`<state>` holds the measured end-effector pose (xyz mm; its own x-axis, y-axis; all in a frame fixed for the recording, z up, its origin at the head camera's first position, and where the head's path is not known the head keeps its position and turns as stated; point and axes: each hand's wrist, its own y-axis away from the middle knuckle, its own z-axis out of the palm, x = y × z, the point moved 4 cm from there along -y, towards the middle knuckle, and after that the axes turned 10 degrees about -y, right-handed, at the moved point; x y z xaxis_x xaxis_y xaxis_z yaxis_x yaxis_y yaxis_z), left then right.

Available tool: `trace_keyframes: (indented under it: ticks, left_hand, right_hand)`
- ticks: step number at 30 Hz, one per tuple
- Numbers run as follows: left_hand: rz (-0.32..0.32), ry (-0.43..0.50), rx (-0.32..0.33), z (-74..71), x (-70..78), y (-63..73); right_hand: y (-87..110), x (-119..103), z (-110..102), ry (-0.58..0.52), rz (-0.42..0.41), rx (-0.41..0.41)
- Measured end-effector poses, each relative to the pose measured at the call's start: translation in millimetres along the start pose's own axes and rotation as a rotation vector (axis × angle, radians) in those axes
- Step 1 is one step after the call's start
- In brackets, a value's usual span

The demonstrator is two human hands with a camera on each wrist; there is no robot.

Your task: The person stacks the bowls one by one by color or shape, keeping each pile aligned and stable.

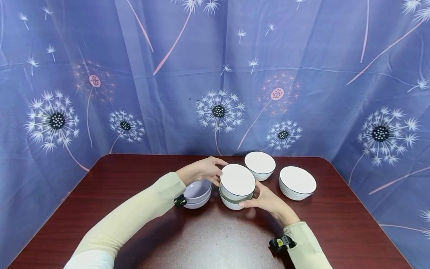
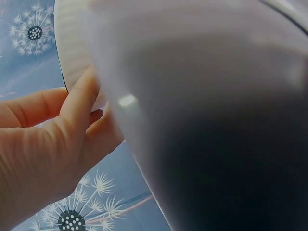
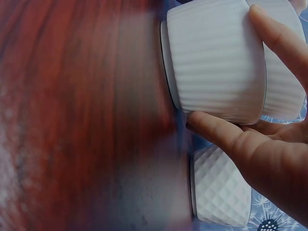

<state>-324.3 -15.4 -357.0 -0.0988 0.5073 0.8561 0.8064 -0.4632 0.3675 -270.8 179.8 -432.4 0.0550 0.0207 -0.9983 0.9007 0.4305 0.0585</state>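
Mid-table, a white-lined bowl [image 1: 237, 180] sits in or just over a ribbed white bowl [image 1: 231, 204] with a greenish inside. My left hand [image 1: 205, 170] grips the upper bowl at its left side; in the left wrist view, fingers [image 2: 79, 96] lie against its ribbed wall. The lower bowl is held by my right hand [image 1: 267, 201], thumb in front, other fingers partly hidden at its right side. The right wrist view shows thumb and finger spanning the ribbed wall [image 3: 216, 62]. Two stacked greyish-lavender bowls [image 1: 197, 198] stand under my left wrist and fill much of the left wrist view.
A white bowl [image 1: 260, 164] stands at the table's back edge, behind the middle stack. Another white bowl with a diamond-textured outside [image 1: 297, 183] is farther right. A dandelion-print curtain [image 1: 174, 112] hangs behind and beside the dark red wooden table [image 1: 134, 168].
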Motion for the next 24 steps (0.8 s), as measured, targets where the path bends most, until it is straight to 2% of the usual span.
trace_keyframes:
  ticks: [9,19,24]
  left_hand:
    - [-0.004,-0.034,0.033,6.4,-2.4,-3.3]
    - [-0.014,-0.040,0.107,7.4,-6.1,-5.9]
    - [-0.025,-0.075,0.121,8.4,-6.3,-5.5]
  right_hand:
    - [-1.5,0.4,-0.4,-0.021,-0.021,-0.014]
    - [-1.8,0.9,-0.1,-0.035,-0.026,-0.022]
    - [-2.2,1.2,-0.4,-0.033,-0.036,-0.030]
